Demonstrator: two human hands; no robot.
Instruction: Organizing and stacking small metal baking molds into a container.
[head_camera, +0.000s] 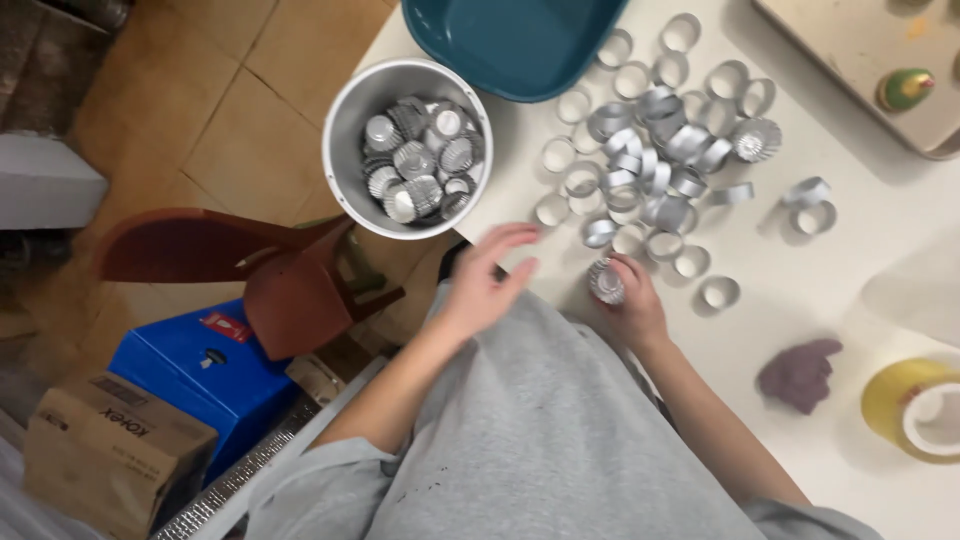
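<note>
My right hand (632, 300) grips a small fluted silver metal cup (605, 281) at the near edge of the white table (880, 230). My left hand (487, 278) hovers beside it with fingers apart, holding nothing, just below a round metal bowl (352, 120) filled with several fluted cups. A scatter of several plain metal rings (650, 165) lies on the table beyond both hands, with one more fluted cup (756, 139) among them.
A teal tray (510, 45) sits at the far edge. A beige tray (860, 50) with a green-and-yellow cone stands far right. A purple lump (800, 374) and a yellow tape roll (915, 408) lie near right. A brown chair (250, 270), blue box and cardboard box stand on the floor left.
</note>
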